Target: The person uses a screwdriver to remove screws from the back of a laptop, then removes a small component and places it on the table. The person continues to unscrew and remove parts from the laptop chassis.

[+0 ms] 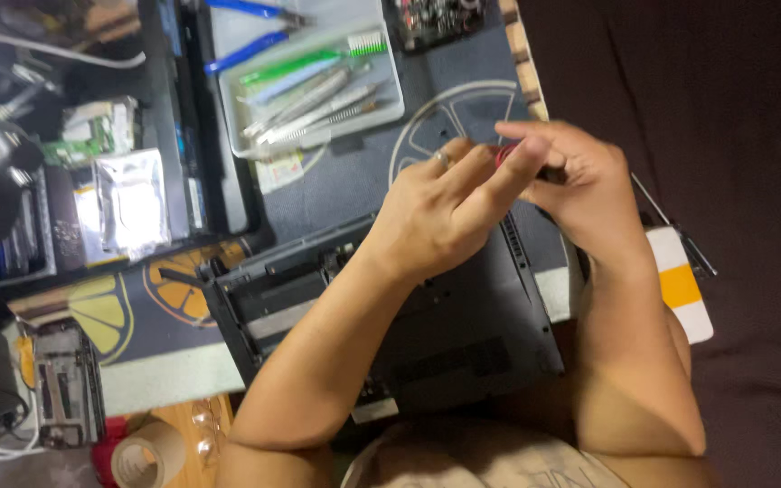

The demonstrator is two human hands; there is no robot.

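Note:
My left hand [440, 212] and my right hand [580, 181] meet above a dark laptop [463, 334] that lies bottom side up on the desk. Both hands pinch a small tool with a red top [504, 154], mostly hidden between the fingers. A ring sits on a left finger. The laptop's open bay [273, 289] shows at its left end.
A white tray [314, 90] holds tweezers, a green brush and other tools, with blue-handled pliers [250, 32] beside it. Silver bags [133, 203] lie at left. A tape roll [146, 456] and a drive bracket [65, 389] sit lower left. A white and orange object [680, 280] lies at right.

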